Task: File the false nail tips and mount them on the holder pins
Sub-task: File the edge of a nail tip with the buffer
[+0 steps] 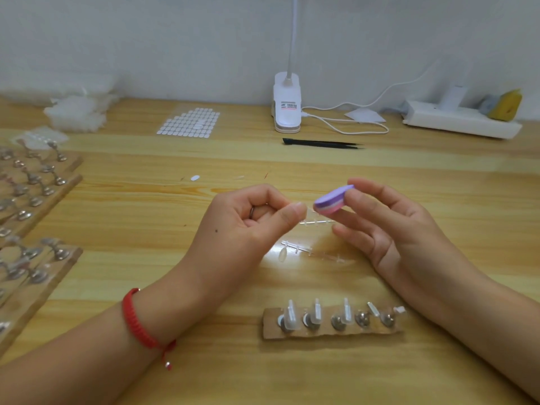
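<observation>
My left hand (254, 226) pinches a small clear nail tip (309, 211) between thumb and forefinger. My right hand (388, 229) holds a purple and pink file block (331, 200) between thumb and forefinger, its edge against the tip. Below them on the table lie clear plastic sprues (309, 249), one with a nail tip on it. Nearer to me stands a wooden holder strip (330, 331) with several metal pins; three pins on its left carry clear nail tips.
More wooden holder strips with pins (32, 217) fill the left edge. At the back are a sheet of white adhesive tabs (190, 122), a pile of clear plastic (76, 112), a clip lamp (287, 106) with cable, black tweezers (321, 143) and a power strip (461, 119).
</observation>
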Available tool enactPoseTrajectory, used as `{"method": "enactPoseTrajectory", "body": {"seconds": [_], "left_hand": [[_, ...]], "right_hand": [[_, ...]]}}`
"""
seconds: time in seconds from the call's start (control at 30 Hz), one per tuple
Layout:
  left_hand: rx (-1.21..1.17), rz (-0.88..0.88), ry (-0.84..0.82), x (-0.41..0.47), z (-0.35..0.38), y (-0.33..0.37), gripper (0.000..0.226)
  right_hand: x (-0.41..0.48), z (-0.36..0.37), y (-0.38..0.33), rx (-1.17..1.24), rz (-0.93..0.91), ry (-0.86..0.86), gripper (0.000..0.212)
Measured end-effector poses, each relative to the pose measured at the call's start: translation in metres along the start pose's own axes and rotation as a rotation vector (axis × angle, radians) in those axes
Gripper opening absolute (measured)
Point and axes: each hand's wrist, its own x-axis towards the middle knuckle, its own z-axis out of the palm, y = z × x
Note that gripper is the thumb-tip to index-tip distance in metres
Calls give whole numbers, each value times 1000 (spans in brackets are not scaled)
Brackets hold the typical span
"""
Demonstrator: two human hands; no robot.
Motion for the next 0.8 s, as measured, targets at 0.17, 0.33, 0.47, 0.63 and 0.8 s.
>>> {"method": "enactPoseTrajectory", "body": {"seconds": [0.17, 0.33, 0.47, 0.63, 0.8], "left_hand": [[-41, -3, 27, 0, -1, 0, 28], [-54, -9, 31, 0, 0, 0, 24], [5, 4, -17, -2, 2, -1, 21], [-46, 3, 59, 0, 0, 0, 32], [-12, -4, 12, 0, 2, 0, 20]], "right_hand": [[-1, 2, 1, -79, -6, -61, 33], [-5, 5, 3, -207, -43, -130, 24], [-3, 3, 2, -94, -29, -73, 25], [-3, 3, 2, -101, -26, -91, 27], [-2, 1, 2, -57, -13, -74, 27]]}}
